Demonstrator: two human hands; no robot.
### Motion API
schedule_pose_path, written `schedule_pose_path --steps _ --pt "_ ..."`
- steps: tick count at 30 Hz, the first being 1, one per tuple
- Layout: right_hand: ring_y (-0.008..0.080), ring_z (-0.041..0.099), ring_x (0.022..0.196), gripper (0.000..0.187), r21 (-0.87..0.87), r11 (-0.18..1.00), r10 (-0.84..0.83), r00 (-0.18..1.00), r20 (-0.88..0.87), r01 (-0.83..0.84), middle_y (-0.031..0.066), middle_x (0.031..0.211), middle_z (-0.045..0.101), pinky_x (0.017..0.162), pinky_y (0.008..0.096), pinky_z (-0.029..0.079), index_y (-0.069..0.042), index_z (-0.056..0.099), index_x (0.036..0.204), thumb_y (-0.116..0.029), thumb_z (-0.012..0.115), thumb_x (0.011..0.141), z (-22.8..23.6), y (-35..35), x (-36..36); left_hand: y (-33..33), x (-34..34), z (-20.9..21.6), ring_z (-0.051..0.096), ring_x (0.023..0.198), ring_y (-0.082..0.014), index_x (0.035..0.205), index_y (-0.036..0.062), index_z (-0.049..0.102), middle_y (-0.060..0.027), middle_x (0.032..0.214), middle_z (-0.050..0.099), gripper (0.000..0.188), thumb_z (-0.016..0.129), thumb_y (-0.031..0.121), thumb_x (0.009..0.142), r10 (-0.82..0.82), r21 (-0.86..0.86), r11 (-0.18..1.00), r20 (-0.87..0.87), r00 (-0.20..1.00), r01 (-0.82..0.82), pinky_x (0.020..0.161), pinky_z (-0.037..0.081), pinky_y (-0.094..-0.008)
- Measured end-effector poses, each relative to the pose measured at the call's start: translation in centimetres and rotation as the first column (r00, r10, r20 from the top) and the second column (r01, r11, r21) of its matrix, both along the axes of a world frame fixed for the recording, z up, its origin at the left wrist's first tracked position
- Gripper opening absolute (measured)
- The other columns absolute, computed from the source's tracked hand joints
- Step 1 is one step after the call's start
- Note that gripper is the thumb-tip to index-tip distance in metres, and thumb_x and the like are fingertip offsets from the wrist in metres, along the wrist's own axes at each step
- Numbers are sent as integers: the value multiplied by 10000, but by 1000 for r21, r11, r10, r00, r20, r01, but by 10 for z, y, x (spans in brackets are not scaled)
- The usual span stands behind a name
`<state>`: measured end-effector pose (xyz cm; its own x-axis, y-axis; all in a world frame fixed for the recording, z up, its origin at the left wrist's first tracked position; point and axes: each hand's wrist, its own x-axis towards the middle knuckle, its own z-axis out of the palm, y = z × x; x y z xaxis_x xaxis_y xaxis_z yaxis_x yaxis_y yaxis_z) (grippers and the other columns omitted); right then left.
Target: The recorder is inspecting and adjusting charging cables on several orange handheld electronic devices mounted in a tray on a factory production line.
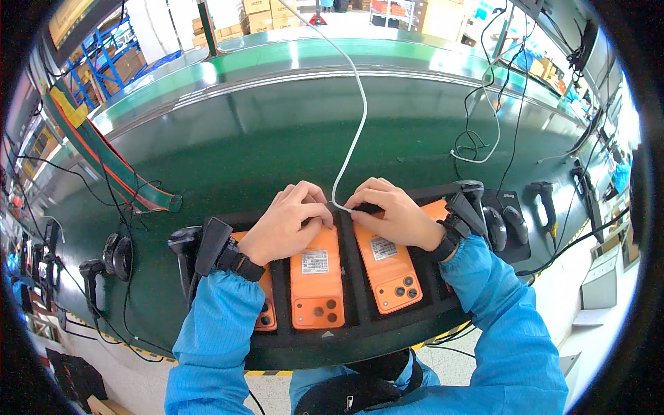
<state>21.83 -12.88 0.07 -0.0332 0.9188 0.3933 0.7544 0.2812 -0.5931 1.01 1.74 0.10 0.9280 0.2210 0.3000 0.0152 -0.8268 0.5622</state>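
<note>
Orange phones lie back side up in a black foam tray [352, 304], their camera ends toward me. My left hand [290, 220] is bent over the far end of the middle-left phone [317, 283], fingers curled and thumb beside them; what lies between them is hidden. My right hand [391, 216] pinches the end of a white cable [361, 114] at the far end of the middle-right phone [389, 270]. Whether the cable's plug sits in that phone cannot be seen. Another phone [265, 304] shows partly under my left wrist. A further phone [436, 209] is mostly covered by my right hand.
Handheld scanners stand left [185, 252] and right [545, 200] of the tray on the green bench [277, 138]. Black cables hang at both sides. A green post [114, 162] rises at left. Dark devices are strapped at both wrists. Cartons [266, 15] are stacked beyond the bench.
</note>
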Motion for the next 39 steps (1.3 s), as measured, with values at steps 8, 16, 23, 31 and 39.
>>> schedule_pose_path --steps 8,16,23,31,39 --pt "304 595 1022 147 -12 1000 3 1000 11 -3 108 1007 643 909 393 495 -46 696 996 -111 683 864 1 0 0 0 0 0 520 1114 -282 878 91 692 -90 1092 523 89 611 67 850 -1 -1 1000 5 1000 1 1020 399 -405" --pt "277 607 1009 145 3 1000 4 1000 26 -4 96 1015 647 878 372 512 -51 703 1019 -86 693 879 0 -1 1 0 1 -1 519 1118 -283 867 89 689 -90 1095 522 81 612 76 849 -3 -9 1000 2 1000 3 1024 396 -409" --pt "273 603 1014 140 13 1000 13 999 39 -14 92 1018 644 872 367 514 -51 701 1015 -83 693 878 -1 1 2 0 0 0 519 1118 -281 859 90 687 -88 1098 520 78 611 73 855 3 -18 1000 -3 1000 -3 1025 396 -409" --pt "274 604 1006 144 12 1000 13 999 44 -13 92 1028 644 875 367 513 -51 702 1017 -91 697 880 0 0 1 -1 0 2 518 1123 -276 844 85 686 -84 1105 522 77 611 71 853 7 -23 1000 -15 1000 -8 1024 397 -404" --pt "274 598 1026 151 -21 1000 8 999 40 -7 91 1038 644 887 367 512 -55 702 1028 -98 695 883 2 -1 0 -1 0 2 522 1126 -281 844 79 690 -89 1099 528 84 608 64 847 13 -20 1000 -10 1000 -13 1030 398 -407"
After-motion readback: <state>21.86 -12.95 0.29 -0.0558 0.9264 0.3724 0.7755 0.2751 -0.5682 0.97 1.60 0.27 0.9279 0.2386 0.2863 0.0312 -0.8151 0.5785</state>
